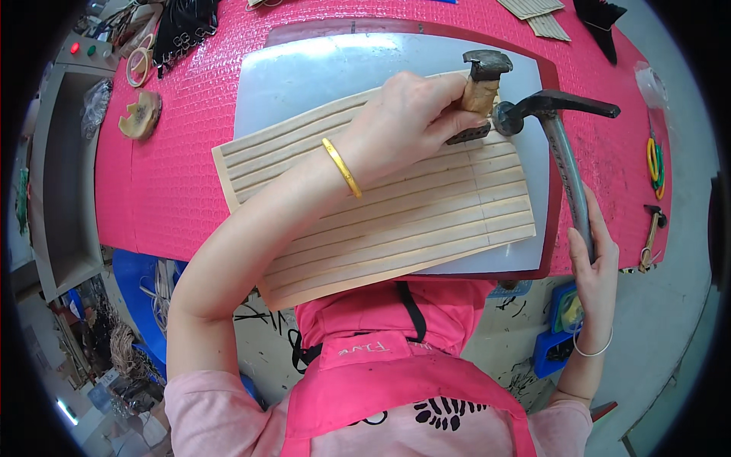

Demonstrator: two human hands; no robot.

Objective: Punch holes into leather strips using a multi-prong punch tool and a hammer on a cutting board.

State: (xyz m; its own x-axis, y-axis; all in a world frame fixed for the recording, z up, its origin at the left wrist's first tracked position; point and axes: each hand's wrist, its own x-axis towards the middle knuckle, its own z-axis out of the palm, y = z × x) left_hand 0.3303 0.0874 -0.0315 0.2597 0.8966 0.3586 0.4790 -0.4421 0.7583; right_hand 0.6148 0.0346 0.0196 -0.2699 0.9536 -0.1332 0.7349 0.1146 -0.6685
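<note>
I kept my left hand point(411, 122) clenched around the punch point(480, 95), upright on the ribbed sheet point(396, 221) to mark it; my right hand point(594, 259) gripped the hammer point(563, 152) low for swing, above the surface point(175, 167)

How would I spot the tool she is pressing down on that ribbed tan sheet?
Start at the pink table, then the grey plate on it with the ribbed tan sheet. At the sheet's far right edge the left hand grips a short punch: stubby wooden handle and dark flat cap, unlike the long-handled hammer beside it.
</note>
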